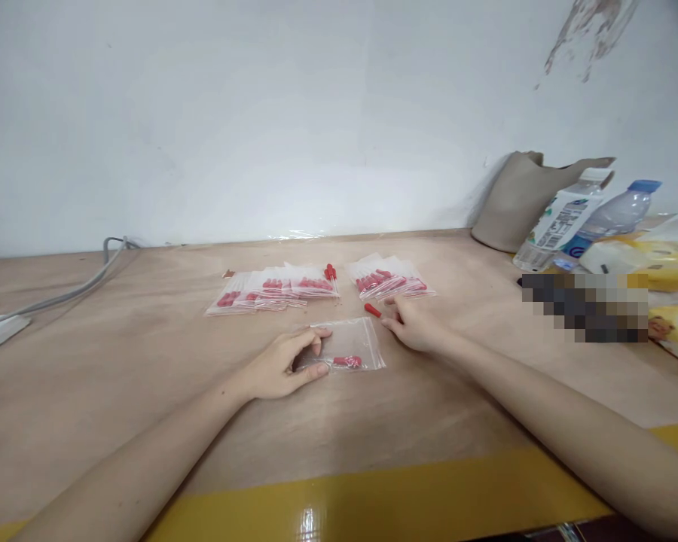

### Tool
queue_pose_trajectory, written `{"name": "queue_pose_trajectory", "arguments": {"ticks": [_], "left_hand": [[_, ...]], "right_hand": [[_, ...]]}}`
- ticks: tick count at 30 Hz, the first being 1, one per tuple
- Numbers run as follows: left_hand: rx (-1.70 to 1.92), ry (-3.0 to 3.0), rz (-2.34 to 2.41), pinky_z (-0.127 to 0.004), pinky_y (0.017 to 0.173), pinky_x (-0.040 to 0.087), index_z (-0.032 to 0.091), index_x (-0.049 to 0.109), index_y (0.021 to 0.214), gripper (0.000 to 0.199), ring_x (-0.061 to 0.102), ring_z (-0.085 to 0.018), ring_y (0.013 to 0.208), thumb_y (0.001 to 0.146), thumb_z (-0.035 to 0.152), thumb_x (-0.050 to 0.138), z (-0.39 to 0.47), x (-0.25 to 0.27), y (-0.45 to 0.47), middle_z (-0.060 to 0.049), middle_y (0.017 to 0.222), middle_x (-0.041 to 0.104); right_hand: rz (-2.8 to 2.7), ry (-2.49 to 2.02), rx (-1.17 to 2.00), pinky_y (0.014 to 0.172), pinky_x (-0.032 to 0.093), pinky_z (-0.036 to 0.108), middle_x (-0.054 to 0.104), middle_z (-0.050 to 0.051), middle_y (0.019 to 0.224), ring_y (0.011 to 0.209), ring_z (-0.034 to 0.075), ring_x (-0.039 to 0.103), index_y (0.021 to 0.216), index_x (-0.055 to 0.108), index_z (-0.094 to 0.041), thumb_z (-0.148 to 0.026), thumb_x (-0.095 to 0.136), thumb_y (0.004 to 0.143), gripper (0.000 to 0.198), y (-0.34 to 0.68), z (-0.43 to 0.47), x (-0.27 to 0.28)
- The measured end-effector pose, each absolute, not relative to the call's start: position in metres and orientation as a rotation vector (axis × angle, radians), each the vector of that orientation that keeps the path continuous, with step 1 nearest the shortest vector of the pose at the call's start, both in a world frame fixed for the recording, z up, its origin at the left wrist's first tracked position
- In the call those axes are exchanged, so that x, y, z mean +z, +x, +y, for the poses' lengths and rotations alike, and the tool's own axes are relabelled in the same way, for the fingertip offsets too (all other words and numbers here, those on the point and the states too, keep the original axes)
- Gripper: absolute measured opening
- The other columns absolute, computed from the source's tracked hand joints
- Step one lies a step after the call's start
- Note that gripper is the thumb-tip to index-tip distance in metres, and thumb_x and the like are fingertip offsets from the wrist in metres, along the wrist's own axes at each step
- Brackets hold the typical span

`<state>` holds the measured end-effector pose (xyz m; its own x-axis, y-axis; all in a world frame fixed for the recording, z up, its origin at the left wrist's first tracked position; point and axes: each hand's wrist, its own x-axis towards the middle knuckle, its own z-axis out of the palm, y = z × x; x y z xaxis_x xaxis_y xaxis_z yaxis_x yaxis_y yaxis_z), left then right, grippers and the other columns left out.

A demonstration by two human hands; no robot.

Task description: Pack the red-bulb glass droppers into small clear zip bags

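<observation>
A clear zip-lock bag (344, 340) lies on the table with a red piece (347, 361) inside. My left hand (285, 365) rests on the bag's left side, thumb and index finger spread apart. Just beyond the bag's right edge, my right hand (412, 324) pinches a small red-handled piece (372, 309), red end pointing left. Its thin end is hidden by the fingers. A few loose red-handled pieces with thin pale shafts (331, 272) lie behind the bag.
Filled zip-lock bags lie in a left pile (271, 286) and a right pile (389, 277). Two bottles (565, 218), a brown container (508, 203) and yellow packages (644, 260) stand right. A grey cable (84, 286) runs at left; a wall closes the back.
</observation>
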<state>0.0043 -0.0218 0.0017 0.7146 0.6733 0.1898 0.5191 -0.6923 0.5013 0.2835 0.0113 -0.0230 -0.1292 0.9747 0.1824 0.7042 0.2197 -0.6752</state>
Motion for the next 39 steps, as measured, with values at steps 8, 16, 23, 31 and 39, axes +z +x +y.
{"name": "queue_pose_trajectory", "arguments": {"ticks": [8,16,23,31,39], "left_hand": [[0.329,2.423,0.863,-0.034,0.082,0.045,0.021,0.050,0.092,0.008,0.040,-0.024,0.125,0.085,0.020,0.047,-0.017,0.010,-0.005,-0.008,0.138,0.040],[0.370,2.455,0.855,-0.036,0.086,0.044,0.021,0.050,0.095,0.014,0.044,-0.025,0.122,0.083,0.027,0.054,-0.018,0.007,-0.005,-0.009,0.137,0.041],[0.363,2.438,0.855,-0.035,0.084,0.047,0.023,0.052,0.108,0.023,0.047,-0.025,0.118,0.086,0.030,0.051,-0.016,0.007,-0.006,-0.007,0.138,0.040],[0.358,2.445,0.883,-0.034,0.079,0.050,0.031,0.030,0.136,0.064,0.047,-0.025,0.116,0.081,0.039,0.060,-0.015,0.006,-0.008,-0.005,0.137,0.041],[0.412,2.480,0.822,-0.041,0.100,0.036,0.028,0.032,0.136,0.062,0.042,-0.024,0.123,0.082,0.037,0.060,-0.014,0.002,-0.006,-0.005,0.138,0.041]], "right_hand": [[-1.643,-1.214,0.920,0.045,0.040,0.026,0.048,-0.004,0.068,0.048,0.011,0.048,0.132,0.021,-0.023,-0.027,0.056,0.074,0.068,0.293,-0.011,-0.003],[-1.142,-1.132,1.032,0.053,0.053,0.030,0.048,-0.005,0.076,0.054,0.012,0.057,0.124,0.021,-0.026,-0.026,0.060,0.068,0.069,0.273,-0.007,-0.014],[-1.052,-1.018,1.308,0.068,0.054,0.035,0.054,-0.003,0.072,0.065,0.014,0.063,0.102,0.037,-0.026,-0.036,0.056,0.075,0.034,0.258,-0.017,-0.021],[-1.686,-1.107,1.347,0.063,0.047,0.028,0.061,0.001,0.072,0.062,0.011,0.055,0.088,0.063,-0.017,-0.039,0.065,0.069,0.029,0.282,-0.017,-0.018],[-1.982,-1.058,1.095,0.048,0.032,0.023,0.048,-0.003,0.055,0.050,0.008,0.039,0.081,0.069,-0.017,-0.034,0.064,0.070,0.021,0.273,-0.017,-0.011]]}}
